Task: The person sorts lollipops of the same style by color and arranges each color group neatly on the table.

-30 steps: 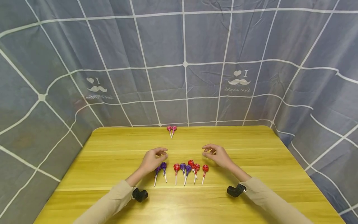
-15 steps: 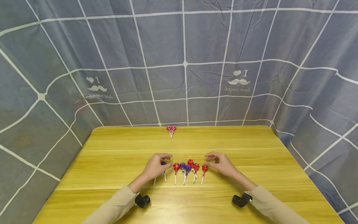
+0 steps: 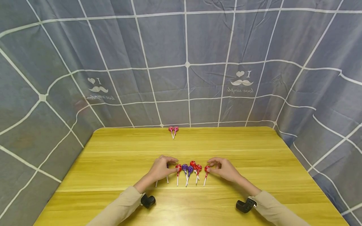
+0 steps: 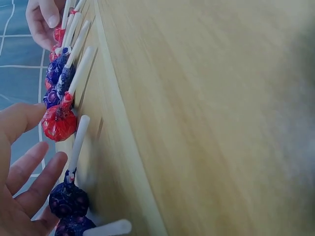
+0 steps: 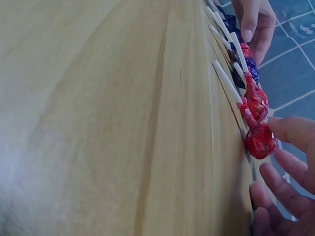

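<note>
My left hand [image 3: 161, 169] is at a red-wrapped lollipop [image 3: 178, 166]; in the left wrist view its thumb lies at the candy's side, the other fingers spread apart below. Two purple lollipops [image 4: 69, 199] lie beside those fingers, mostly hidden by the hand in the head view. On the other side, my right hand [image 3: 226, 169] has its thumb tip against the outermost red lollipop [image 5: 261, 140], its fingers loosely bent around the far side. Between the hands lie two purple lollipops [image 3: 190, 170] with crossed sticks and two red ones [image 3: 199, 168], sticks toward me.
Two pink lollipops [image 3: 176, 129] lie at the far edge of the wooden table [image 3: 124, 141], their sticks meeting. A grey curtain [image 3: 164, 84] with white lines hangs behind and along both sides. Each wrist wears a black camera [image 3: 148, 201].
Both hands have come down and nearer to me. The left has also moved right, over the purple lollipops to the red one; the right has reached the outermost red lollipop. The lollipops lie unmoved.
</note>
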The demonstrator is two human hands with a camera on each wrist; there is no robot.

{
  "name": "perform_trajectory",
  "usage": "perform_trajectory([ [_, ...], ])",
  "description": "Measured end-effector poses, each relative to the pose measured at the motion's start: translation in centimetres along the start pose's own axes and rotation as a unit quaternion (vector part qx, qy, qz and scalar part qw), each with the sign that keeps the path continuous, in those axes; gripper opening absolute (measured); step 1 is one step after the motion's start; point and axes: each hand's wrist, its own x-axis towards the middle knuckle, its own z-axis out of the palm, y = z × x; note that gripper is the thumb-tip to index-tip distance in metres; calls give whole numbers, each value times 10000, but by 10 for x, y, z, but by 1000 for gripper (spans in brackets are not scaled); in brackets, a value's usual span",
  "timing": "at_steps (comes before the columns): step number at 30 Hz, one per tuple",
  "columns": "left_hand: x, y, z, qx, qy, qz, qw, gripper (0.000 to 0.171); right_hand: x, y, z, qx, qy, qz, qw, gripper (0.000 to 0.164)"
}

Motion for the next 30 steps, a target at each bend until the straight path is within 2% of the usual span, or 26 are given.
perform_trajectory([
  [15, 10, 4, 5, 115, -351, -73, 9993, 32, 3, 3, 2, -299, -47, -37, 9995, 30],
  [25, 9, 7, 5, 150, -364, -344, 9986, 27, 4, 2, 2, -290, -144, 91, 9994, 28],
  [30, 10, 8, 4, 305, -342, -361, 9983, 25, 5, 2, 1, -232, -232, 158, 9993, 29],
])
